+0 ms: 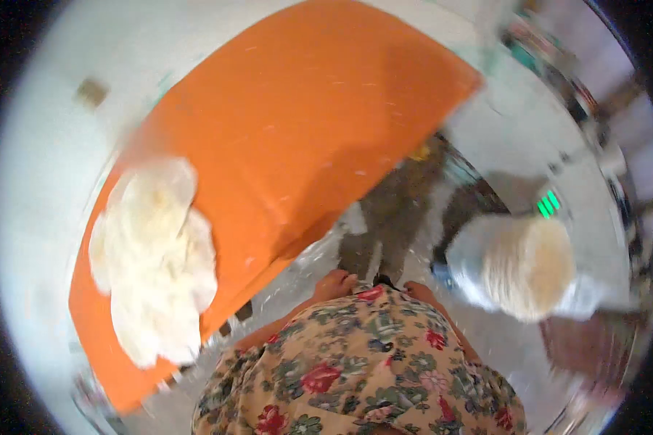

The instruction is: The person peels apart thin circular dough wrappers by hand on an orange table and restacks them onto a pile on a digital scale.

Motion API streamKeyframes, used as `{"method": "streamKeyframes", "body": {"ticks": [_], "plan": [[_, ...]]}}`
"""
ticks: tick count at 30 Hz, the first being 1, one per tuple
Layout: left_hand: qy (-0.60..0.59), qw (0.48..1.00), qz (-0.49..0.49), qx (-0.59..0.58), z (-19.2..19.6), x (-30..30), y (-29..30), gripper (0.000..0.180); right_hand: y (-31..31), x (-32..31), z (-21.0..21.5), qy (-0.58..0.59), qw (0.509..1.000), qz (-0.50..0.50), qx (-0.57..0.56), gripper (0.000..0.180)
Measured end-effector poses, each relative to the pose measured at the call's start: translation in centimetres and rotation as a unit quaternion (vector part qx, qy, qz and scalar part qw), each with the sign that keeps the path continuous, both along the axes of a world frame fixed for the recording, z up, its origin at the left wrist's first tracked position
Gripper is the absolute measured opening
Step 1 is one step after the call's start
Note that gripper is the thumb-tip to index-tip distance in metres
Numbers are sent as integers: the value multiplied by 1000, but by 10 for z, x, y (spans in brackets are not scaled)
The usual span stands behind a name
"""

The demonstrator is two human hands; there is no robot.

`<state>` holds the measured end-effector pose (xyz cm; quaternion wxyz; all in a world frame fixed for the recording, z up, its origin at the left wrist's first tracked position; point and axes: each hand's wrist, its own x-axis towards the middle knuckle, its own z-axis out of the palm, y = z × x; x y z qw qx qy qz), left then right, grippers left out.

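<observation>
The left hand [335, 285] and right hand [419, 292] peek out past the flowery clothes [363, 355].
I can't tell if either is gripping. Thin white rounds [156, 261] overlap on the orange sheet [290, 109], at the left. A stack of pale rounds [526, 270] is at the right.

No words, labels, brands or numbers could be read. The only sign-like mark was a short row of slanted, bright green glowing bars [548, 204] just beyond the stack of pale flat rounds [530, 268]; whether they formed digits, and on what they stood, could not be told.
</observation>
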<state>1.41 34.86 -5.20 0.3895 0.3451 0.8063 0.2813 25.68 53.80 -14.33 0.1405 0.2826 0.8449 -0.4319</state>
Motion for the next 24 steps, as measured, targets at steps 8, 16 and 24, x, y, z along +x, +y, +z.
{"method": "streamKeyframes", "body": {"ticks": [8, 16, 24], "plan": [[-28, 984, 173, 22, -27, -7, -11, 50, 90, -100, 25, 21, 986, 160, 43, 38], [-71, 892, 439, 82, -72, 35, -45, 41, 76, -264, 98, 134, 956, 258, 34, 31], [-171, 685, 653, 275, 10, 9, -117, 34, -42, -394, 161, 265, 843, 455, 114, 39]]}}
